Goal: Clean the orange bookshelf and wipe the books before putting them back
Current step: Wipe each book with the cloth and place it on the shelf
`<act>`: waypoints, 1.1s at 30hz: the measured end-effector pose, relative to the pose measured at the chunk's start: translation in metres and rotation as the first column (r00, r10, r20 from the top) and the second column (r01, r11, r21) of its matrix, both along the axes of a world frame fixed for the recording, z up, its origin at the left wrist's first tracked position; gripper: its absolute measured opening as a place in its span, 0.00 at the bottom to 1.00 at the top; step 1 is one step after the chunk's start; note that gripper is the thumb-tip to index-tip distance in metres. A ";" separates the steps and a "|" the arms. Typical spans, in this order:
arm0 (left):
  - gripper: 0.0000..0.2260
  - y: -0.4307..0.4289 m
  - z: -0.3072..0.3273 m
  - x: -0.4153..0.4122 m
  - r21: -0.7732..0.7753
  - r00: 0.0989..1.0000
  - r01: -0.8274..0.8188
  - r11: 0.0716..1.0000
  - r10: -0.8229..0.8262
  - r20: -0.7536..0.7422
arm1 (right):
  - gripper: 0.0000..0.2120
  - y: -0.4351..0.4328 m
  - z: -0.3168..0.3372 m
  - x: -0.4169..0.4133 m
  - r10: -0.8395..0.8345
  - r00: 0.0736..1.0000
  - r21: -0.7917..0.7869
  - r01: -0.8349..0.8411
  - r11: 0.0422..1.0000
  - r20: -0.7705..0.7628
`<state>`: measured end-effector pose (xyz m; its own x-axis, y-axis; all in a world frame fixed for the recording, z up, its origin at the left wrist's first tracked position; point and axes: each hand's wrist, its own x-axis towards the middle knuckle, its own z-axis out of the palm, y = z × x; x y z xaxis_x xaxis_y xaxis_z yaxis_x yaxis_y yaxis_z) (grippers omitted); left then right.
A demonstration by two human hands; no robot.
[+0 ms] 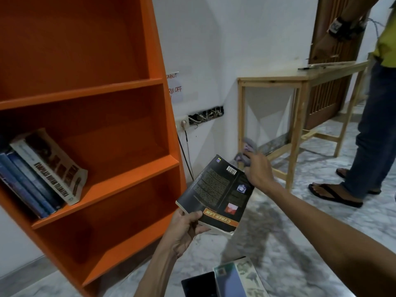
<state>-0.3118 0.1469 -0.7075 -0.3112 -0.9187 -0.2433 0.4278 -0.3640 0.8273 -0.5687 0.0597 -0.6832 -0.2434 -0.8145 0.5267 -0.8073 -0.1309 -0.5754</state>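
The orange bookshelf (pixel 90 116) fills the left of the head view. Several books (pixel 42 174) lean on its middle shelf, a white-spined one outermost. My left hand (pixel 184 230) grips the lower corner of a black book (pixel 216 194) titled "Cyber Law", held tilted in front of the shelf. My right hand (pixel 258 170) holds a grey-purple cloth (pixel 246 151) at the book's upper right corner. The cloth is blurred.
Two more books (pixel 233 279) lie on the marble floor at the bottom edge. A wooden table (pixel 300 80) stands against the wall to the right. Another person (pixel 372 125) in jeans and sandals stands beside it. A wall socket (pixel 182 124) with a cable sits by the shelf.
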 end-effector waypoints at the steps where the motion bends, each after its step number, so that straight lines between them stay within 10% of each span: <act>1: 0.18 -0.003 0.002 -0.002 -0.010 1.000 -0.006 1.000 0.007 0.005 | 0.19 0.014 0.008 0.014 0.102 0.993 -0.073 -0.098 0.992 0.054; 5: 0.16 -0.013 0.010 -0.019 -0.076 0.999 -0.037 0.996 0.035 -0.027 | 0.22 0.061 -0.005 0.068 0.500 0.854 0.097 -0.491 0.866 -0.142; 9: 0.14 -0.013 0.008 -0.015 -0.106 0.999 -0.019 0.994 0.014 -0.048 | 0.24 0.051 -0.027 0.067 0.472 0.815 0.223 -0.419 0.880 -0.335; 18: 0.20 -0.009 0.013 0.016 -0.153 0.996 0.079 0.985 -0.073 0.041 | 0.14 0.020 -0.021 -0.026 -0.074 0.977 0.332 0.003 0.943 0.201; 24: 0.15 -0.012 0.029 0.024 -0.201 1.000 -0.017 0.979 0.020 0.011 | 0.13 0.036 -0.050 -0.042 -0.302 0.506 0.426 -0.147 0.893 0.808; 29: 0.12 -0.025 0.038 0.012 -0.216 0.996 -0.085 0.973 0.081 -0.026 | 0.25 0.059 -0.007 0.013 -0.109 -0.076 0.046 -0.575 0.817 0.991; 31: 0.12 -0.030 0.038 0.009 -0.206 0.996 -0.089 0.974 0.082 -0.045 | 0.32 0.058 0.005 0.028 -0.057 -0.084 -0.009 -0.631 0.775 0.995; 33: 0.12 -0.036 0.040 0.009 -0.195 0.994 -0.099 0.976 0.090 -0.054 | 0.20 0.057 0.017 0.040 -0.013 -0.030 -0.009 -0.645 0.764 0.999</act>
